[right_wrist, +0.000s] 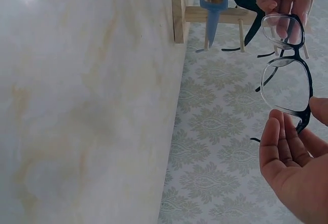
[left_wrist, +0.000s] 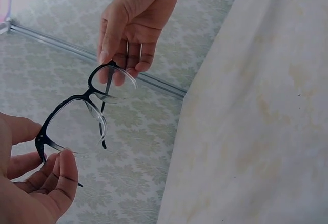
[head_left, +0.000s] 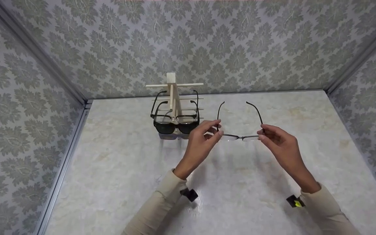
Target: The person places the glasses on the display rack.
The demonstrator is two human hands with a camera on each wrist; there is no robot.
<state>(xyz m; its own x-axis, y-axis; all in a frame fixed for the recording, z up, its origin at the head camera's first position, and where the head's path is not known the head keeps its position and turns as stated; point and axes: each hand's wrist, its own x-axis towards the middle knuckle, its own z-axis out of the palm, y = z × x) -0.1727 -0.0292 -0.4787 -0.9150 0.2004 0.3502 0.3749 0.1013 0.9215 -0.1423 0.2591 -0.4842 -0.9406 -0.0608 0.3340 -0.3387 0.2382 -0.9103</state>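
Note:
A pair of eyeglasses [head_left: 242,137] with a black upper frame and clear lenses is held up over the table, its temples unfolded and pointing away from the person. The left hand [head_left: 202,143] pinches the left hinge corner between thumb and fingers. At the opposite corner, the right hand [head_left: 282,145] grips the frame and the start of the right temple. In the left wrist view the eyeglasses [left_wrist: 74,99] span both hands. Left of the hands stands a wooden eyewear rack [head_left: 171,80], bearing dark sunglasses [head_left: 176,128] and other pairs.
In the right wrist view, light blue glasses [right_wrist: 213,16] sit low on the rack, near its wooden base [right_wrist: 178,16]. The marbled table [head_left: 116,169] meets patterned walls [head_left: 207,42] at the back and sides. Small black devices [head_left: 190,195] are strapped at both wrists.

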